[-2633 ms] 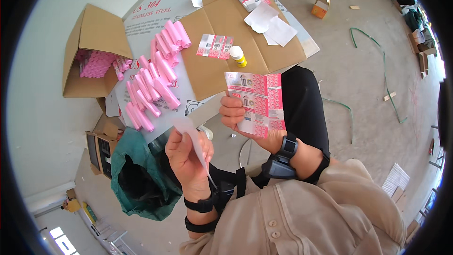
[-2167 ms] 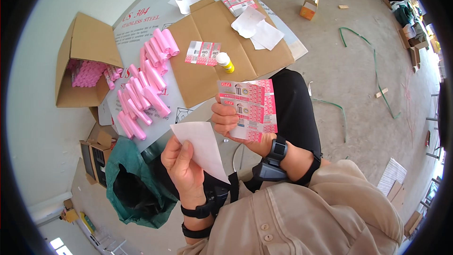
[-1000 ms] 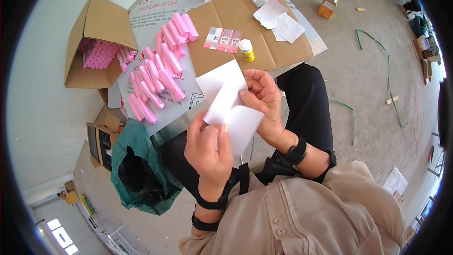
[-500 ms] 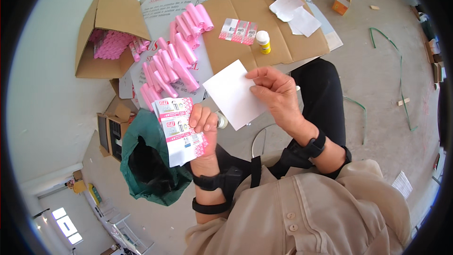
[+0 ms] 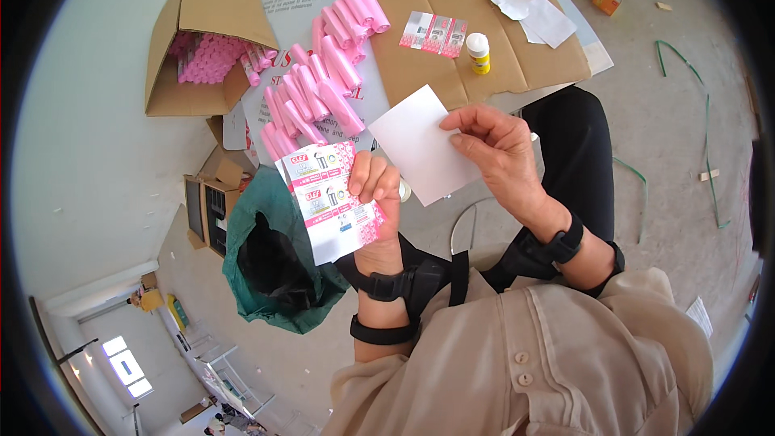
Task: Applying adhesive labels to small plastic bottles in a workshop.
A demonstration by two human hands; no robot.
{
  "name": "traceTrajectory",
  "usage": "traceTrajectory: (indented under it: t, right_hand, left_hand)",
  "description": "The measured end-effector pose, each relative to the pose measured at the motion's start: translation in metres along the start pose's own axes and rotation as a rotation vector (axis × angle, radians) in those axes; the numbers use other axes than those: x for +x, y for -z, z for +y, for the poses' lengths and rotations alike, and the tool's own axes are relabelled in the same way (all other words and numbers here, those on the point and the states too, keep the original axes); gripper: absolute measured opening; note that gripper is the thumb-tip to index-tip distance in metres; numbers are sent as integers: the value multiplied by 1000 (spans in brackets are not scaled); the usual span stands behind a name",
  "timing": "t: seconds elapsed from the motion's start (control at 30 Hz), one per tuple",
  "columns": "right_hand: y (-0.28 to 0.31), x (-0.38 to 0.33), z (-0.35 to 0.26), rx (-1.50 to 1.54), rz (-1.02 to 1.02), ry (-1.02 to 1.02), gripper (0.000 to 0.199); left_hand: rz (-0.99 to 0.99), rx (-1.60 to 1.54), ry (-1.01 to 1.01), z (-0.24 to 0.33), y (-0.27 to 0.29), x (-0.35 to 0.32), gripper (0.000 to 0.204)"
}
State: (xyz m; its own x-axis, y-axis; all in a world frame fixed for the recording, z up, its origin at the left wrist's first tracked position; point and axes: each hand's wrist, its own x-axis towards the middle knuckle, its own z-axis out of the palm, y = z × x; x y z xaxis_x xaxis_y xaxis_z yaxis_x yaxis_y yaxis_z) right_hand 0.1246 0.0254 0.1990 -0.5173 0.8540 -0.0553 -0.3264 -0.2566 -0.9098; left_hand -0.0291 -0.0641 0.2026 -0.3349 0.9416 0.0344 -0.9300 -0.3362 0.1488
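My left hand (image 5: 375, 194) is closed on several printed pink-and-white paper labels (image 5: 326, 200), held upright with the printed side showing. In front of me, my right hand (image 5: 504, 153) pinches the right edge of a blank white paper sheet (image 5: 420, 145) between thumb and fingers. The sheet's left corner is free and reaches toward the table. Behind the left hand, a pale round thing is partly hidden, and its kind is unclear. On the flat cardboard (image 5: 404, 73) beyond lie a printed label strip (image 5: 433, 34) and a yellow bottle with a white cap (image 5: 478, 55).
Pink rolls (image 5: 339, 106) lie in rows on the table left of the cardboard. An open carton (image 5: 222, 0) holds more rolls. A green bag (image 5: 242, 274) stands below the left hand. White paper scraps (image 5: 550, 23) lie at the far right; a green strap (image 5: 708, 121) is on the floor.
The whole view has shifted, so the table and bag sit farther right and higher. Both hands keep their holds on the labels and the white sheet.
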Motion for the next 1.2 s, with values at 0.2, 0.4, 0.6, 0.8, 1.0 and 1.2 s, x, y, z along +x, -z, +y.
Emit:
traceTrajectory:
  t: [0.2,0.4,0.6,0.8,1.0,1.2]
  right_hand:
    - [-6,-1,-2,9,-25,-5,16]
    - [-9,2,-4,-17,-30,10,14]
    - [-14,6,0,18,-85,-74,15]
    - [-13,12,13,199,62,-145,20]
    - [-7,21,20,265,198,-216,20]
    - [-12,27,13,284,130,-151,31]
  left_hand:
    - [-7,35,15,-2,11,4,23]
    - [74,178,-6,-2,20,8,27]
    - [353,1303,-302,-16,7,7,18]
    - [312,1449,-370,-13,2,10,21]
    - [350,1435,-380,-14,-2,18,16]
    - [343,1713,-501,-14,0,21,13]
